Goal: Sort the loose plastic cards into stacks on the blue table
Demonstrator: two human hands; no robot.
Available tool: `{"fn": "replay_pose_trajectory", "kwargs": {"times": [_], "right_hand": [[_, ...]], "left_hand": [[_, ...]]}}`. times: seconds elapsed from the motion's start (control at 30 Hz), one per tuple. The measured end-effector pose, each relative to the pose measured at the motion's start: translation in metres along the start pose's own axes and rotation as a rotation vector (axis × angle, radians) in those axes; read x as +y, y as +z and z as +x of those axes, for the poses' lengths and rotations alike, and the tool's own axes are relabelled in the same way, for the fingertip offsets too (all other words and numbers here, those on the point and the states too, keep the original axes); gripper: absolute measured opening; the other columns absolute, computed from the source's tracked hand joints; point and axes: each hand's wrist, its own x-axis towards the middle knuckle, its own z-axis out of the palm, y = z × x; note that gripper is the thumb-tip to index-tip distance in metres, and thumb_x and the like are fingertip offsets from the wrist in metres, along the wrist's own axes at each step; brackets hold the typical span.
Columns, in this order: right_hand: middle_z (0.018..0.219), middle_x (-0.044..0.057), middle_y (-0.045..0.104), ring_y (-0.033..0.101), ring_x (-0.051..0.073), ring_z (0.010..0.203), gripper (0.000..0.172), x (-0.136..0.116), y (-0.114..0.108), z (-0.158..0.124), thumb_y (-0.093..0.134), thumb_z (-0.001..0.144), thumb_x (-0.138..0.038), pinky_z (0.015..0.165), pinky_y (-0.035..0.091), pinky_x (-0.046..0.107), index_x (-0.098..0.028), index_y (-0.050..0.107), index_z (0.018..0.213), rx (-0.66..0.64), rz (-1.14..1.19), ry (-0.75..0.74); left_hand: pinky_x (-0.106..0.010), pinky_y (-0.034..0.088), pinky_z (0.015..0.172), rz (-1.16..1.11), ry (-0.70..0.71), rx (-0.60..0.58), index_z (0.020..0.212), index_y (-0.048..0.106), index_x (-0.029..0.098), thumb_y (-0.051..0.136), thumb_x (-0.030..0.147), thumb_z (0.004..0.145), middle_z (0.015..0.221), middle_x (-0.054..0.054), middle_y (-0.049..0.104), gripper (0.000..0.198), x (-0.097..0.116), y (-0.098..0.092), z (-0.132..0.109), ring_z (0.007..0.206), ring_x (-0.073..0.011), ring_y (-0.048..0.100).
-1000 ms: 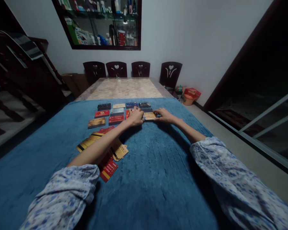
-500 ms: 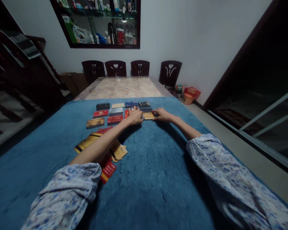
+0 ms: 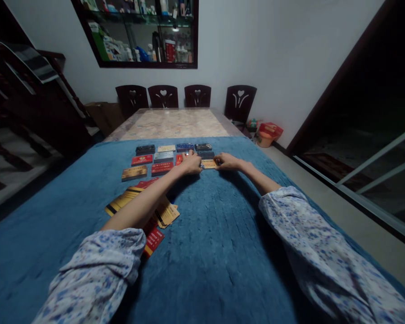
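Observation:
A stack of yellow cards (image 3: 208, 164) lies at the near right of the rows of card stacks. My left hand (image 3: 191, 164) closes on its left end, fingers bent, partly covering an orange-red stack (image 3: 179, 159). At the opposite end, my right hand (image 3: 227, 162) grips the same yellow stack with curled fingers. Just behind it is a dark blue-grey stack (image 3: 205, 155). To the left sit a red stack (image 3: 162, 168), a gold-brown stack (image 3: 134, 173) and a silver-grey stack (image 3: 164, 156). Under my left forearm, loose yellow cards (image 3: 168, 212) and red cards (image 3: 154, 240) lie fanned out, partly hidden.
A blue cloth (image 3: 202, 252) covers the near part of the table; its far marble-patterned top (image 3: 178, 123) is bare. Several dark chairs (image 3: 164, 96) stand along the far side. An orange bucket (image 3: 265, 139) sits on the floor at the right.
Both hands stay at the two ends of the yellow card stack. My right forearm and sleeve have shifted very slightly left; the card stacks look unmoved.

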Motion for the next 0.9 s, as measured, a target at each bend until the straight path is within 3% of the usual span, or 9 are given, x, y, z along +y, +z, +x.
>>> {"fn": "replay_pose_trajectory", "kwargs": {"times": [0.43, 0.9], "right_hand": [[0.099, 0.008, 0.076, 0.067, 0.020, 0.086, 0.027, -0.016, -0.011, 0.003, 0.070, 0.077, -0.020, 0.069, 0.046, 0.022, -0.016, 0.076, 0.104, -0.111, -0.086, 0.088], [0.100, 0.008, 0.075, 0.065, 0.020, 0.085, 0.042, 0.004, -0.001, 0.000, 0.073, 0.075, -0.026, 0.074, 0.047, 0.025, -0.014, 0.073, 0.115, -0.009, 0.058, 0.028]], "left_hand": [[-0.066, 0.032, 0.110, 0.099, -0.044, -0.090, 0.107, 0.070, 0.013, 0.061, 0.023, 0.080, 0.129, -0.020, 0.061, 0.031, 0.009, -0.009, 0.002, 0.134, -0.0401, 0.041], [-0.066, 0.032, 0.109, 0.157, 0.042, -0.007, 0.109, 0.071, 0.013, 0.061, 0.026, 0.082, 0.130, -0.022, 0.062, 0.032, 0.006, -0.009, -0.008, 0.136, -0.0408, 0.040]]}}
